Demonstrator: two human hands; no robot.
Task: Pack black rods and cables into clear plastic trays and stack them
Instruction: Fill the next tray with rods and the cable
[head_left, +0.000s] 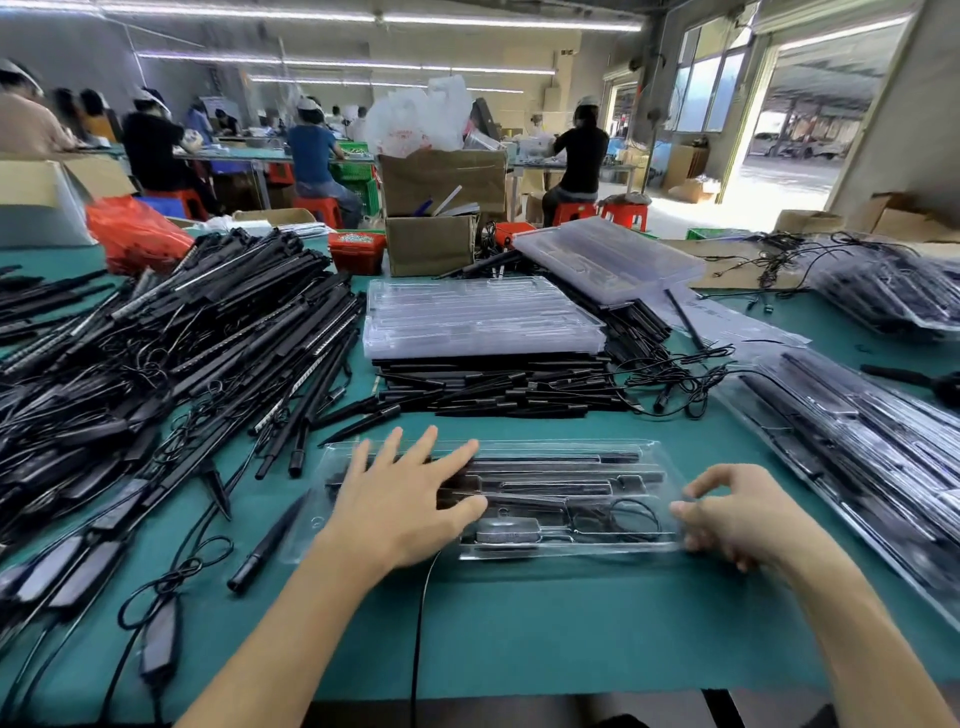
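both forearms reach in from the near edge of the table (519, 634) to the filled clear tray (644, 467), whose long axis runs left to right, parallel to that edge. left hand (410, 499) lies flat on its left end, fingers spread and straight. right hand (737, 514) pinches the right end with curled fingers. packed trays (857, 447) stack toward the right edge, nearer the right hand.

Factory hall: workers (311, 150) at long benches (244, 154)
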